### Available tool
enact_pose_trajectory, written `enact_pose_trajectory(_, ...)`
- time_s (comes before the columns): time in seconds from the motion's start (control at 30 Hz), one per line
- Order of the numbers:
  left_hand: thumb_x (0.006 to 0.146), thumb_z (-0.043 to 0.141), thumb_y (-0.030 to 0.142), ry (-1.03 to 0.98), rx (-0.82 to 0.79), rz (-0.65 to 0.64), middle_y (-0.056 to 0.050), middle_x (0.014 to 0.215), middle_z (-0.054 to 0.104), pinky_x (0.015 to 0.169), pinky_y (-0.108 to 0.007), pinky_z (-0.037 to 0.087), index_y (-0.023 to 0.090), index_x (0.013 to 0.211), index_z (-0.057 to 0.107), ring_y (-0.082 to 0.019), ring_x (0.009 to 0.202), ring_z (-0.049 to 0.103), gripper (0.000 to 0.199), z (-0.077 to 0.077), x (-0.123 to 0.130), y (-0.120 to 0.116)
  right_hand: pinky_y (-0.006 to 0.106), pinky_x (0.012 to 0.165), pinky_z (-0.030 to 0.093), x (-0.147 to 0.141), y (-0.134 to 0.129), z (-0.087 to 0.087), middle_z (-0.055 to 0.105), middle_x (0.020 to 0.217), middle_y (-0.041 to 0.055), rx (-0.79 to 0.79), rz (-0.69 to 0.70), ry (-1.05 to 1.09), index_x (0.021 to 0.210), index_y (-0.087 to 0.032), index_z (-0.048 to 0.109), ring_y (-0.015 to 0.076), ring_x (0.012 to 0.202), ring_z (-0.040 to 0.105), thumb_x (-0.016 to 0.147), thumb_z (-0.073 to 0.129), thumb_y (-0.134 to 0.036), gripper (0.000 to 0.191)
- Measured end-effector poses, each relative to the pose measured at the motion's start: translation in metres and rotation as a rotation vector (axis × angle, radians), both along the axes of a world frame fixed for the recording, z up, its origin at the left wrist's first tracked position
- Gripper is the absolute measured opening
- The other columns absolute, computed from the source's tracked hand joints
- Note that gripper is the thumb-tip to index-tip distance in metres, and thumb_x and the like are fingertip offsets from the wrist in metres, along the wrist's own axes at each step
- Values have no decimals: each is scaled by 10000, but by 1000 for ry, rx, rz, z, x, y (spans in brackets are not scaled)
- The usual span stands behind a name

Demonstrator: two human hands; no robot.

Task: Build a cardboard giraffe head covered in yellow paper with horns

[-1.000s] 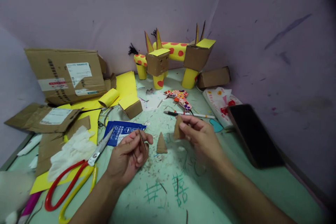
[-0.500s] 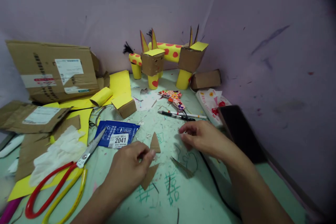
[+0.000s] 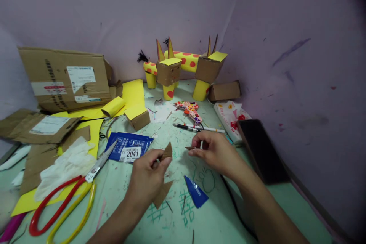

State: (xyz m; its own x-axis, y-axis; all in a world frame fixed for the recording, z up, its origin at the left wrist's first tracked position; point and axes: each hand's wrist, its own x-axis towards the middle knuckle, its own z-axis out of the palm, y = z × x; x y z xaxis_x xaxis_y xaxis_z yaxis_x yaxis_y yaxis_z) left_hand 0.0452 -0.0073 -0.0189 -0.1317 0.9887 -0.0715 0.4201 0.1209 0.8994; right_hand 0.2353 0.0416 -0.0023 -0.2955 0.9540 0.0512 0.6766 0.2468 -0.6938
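My left hand (image 3: 150,173) pinches a brown cardboard triangle (image 3: 167,151) between thumb and fingers, its point upward. My right hand (image 3: 215,150) is closed on a small pointed brown piece (image 3: 189,148); its tip sticks out to the left and the remainder is hidden by fingers. Below and between the hands, a blue triangle (image 3: 196,191) lies on the table. Another cardboard scrap (image 3: 162,194) lies under my left wrist, partly covered.
Red-and-yellow scissors (image 3: 93,173) lie left, touching a blue packet (image 3: 128,147). Two giraffe-like cardboard figures (image 3: 169,73) (image 3: 210,68) stand at the back. A patterned glue gun (image 3: 188,109), pens (image 3: 187,127), a tissue pack (image 3: 230,120) and a phone (image 3: 263,150) lie right. Cardboard (image 3: 65,80) leans back left.
The cardboard triangle is now in my left hand. A brown tip now shows at my right fingers. The piece between the hands, seen edge-on earlier, now lies flat with a blue face up.
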Motion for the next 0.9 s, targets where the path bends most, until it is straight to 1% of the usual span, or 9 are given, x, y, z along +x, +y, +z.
enact_pose_trajectory(0.1, 648, 672, 268, -303, -73, 112, 12, 611, 606, 491, -219, 338, 184, 726, 669, -121, 529, 473, 114, 8, -10, -3, 257, 614, 445, -7, -6, 1, 636, 766, 19, 277, 193, 286, 706, -205, 614, 148, 705, 596, 723, 559, -78, 139)
enact_pose_trajectory(0.17, 583, 717, 221, -424, -54, 181, 13, 636, 633, 485, -204, 358, 192, 716, 683, -117, 549, 501, 140, 11, -17, -6, 265, 675, 472, -14, -13, -2, 636, 863, 40, 436, 293, 335, 716, -210, 616, 152, 790, 611, 732, 498, -25, 220)
enact_pose_trajectory(0.23, 534, 737, 164, -434, 25, 222, 2, 681, 666, 541, -207, 410, 200, 674, 696, -137, 628, 554, 149, 12, -22, -8, 264, 675, 488, -20, -20, -7, 637, 898, 47, 506, 325, 340, 704, -221, 617, 153, 800, 618, 736, 493, -20, 239)
enact_pose_trajectory(0.33, 516, 735, 108, -381, 149, 213, -5, 727, 689, 652, -226, 449, 217, 633, 715, -160, 717, 588, 161, 14, -24, -10, 274, 667, 502, -27, -26, -15, 653, 908, 47, 513, 337, 365, 704, -236, 623, 162, 789, 628, 736, 526, -37, 223)
enact_pose_trajectory(0.5, 538, 705, 78, -369, 257, 144, -16, 694, 675, 650, -269, 467, 231, 609, 716, -190, 693, 596, 168, 18, -20, -13, 300, 672, 505, -31, -26, -25, 666, 924, 49, 506, 361, 391, 731, -255, 626, 178, 815, 627, 730, 552, -47, 221)
enact_pose_trajectory(0.6, 603, 665, 95, -308, 347, 140, -27, 708, 673, 656, -281, 467, 239, 615, 721, -200, 704, 602, 155, 19, -19, -17, 307, 681, 506, -31, -27, -26, 664, 952, 53, 499, 363, 414, 742, -256, 621, 185, 840, 625, 719, 555, -45, 222)
enact_pose_trajectory(0.73, 662, 642, 145, -217, 333, 119, -30, 730, 663, 647, -268, 448, 221, 643, 714, -192, 702, 590, 107, 21, -19, -19, 310, 667, 500, -35, -29, -19, 683, 836, 43, 380, 257, 465, 780, -236, 625, 182, 749, 630, 723, 573, -69, 184)
enact_pose_trajectory(0.83, 687, 639, 222, -178, 222, 102, -28, 690, 644, 597, -257, 420, 188, 625, 681, -175, 651, 557, 82, 22, -17, -17, 282, 536, 474, -41, -30, -12, 640, 635, 1, 64, 35, 553, 752, -210, 633, 147, 548, 575, 691, 674, -204, 74)
enact_pose_trajectory(0.9, 683, 634, 236, -154, 154, 133, -8, 608, 604, 542, -242, 388, 175, 595, 649, -146, 575, 508, 108, 21, -15, -17, 260, 462, 450, -45, -29, -9, 602, 582, -23, -174, -76, 716, 726, -195, 622, 122, 475, 534, 636, 716, -272, 151)
